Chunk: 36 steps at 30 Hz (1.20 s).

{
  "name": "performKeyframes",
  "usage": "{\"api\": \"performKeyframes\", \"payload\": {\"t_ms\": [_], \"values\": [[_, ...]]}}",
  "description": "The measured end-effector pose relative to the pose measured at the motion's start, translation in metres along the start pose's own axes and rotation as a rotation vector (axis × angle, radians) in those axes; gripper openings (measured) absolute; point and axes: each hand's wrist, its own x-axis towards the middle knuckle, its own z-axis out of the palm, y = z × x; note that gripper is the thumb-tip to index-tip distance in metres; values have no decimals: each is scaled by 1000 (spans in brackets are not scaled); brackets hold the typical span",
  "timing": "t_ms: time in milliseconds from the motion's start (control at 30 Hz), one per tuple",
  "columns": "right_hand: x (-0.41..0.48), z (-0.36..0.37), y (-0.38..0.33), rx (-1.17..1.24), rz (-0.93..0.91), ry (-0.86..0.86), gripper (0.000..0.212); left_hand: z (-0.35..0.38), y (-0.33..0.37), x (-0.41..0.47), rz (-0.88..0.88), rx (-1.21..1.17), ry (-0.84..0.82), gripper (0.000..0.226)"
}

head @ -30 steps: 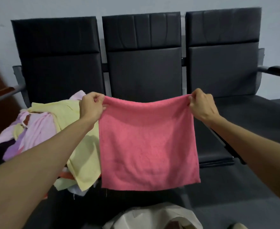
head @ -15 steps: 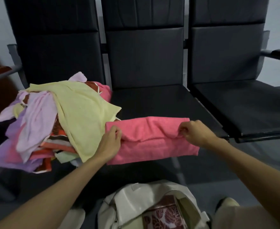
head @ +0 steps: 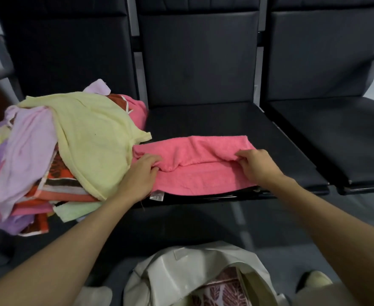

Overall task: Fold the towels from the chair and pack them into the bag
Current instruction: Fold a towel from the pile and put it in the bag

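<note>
Right now the pink terry towel (head: pixel 203 164) lies across the front of the middle black padded chair seat (head: pixel 214 120), doubled over so that its upper layer ends in a loose edge running from nine to three o'clock. Your left hand (head: pixel 137 180) is at the towel's nine o'clock end, fingers curled and pinching that upper layer. Your right hand (head: pixel 256 166) is at the three o'clock end, thumb and fingers clamped on the same layer. A white care label (head: pixel 157 196) hangs off the towel's near edge, just beside your left wrist. At nine o'clock from the pink towel sits the heap of mixed towels (head: pixel 27 162), with a pale yellow towel (head: pixel 93 133) on top whose corner touches the pink one. At six o'clock, on the floor, the cream fabric bag (head: pixel 181 274) stands open with a leaf-patterned cloth (head: pixel 221 290) inside.
</note>
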Motion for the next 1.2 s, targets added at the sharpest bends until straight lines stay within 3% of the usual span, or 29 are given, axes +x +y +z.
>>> {"api": "performKeyframes", "payload": {"t_ms": [233,400,500,567,633,733,833,933,1033,1200], "values": [[-2,-31,-3,184,57,340,31,-25,12,-3,-96,-305,283,20],[-26,-51,3,173,84,368,29,-44,11,-23,-120,-450,287,22],[-43,-58,5,111,26,313,28,-51,16,-35,-86,-473,159,30],[-50,-60,10,56,21,259,27,-52,21,-42,-105,-396,-12,28],[-54,-59,16,-24,55,130,24,-51,23,-50,-109,-157,-188,22],[-58,-55,22,-158,141,-123,24,-46,26,-53,-99,39,-292,13],[-53,-50,22,-101,205,-98,38,-38,28,-48,-152,203,-164,21],[-43,-40,22,-58,230,26,29,-34,26,-42,-228,208,33,26],[-36,-33,20,-13,320,60,26,-35,19,-38,-319,275,27,38],[-27,-24,20,2,540,33,55,-28,19,-32,-363,590,-25,53]]}}
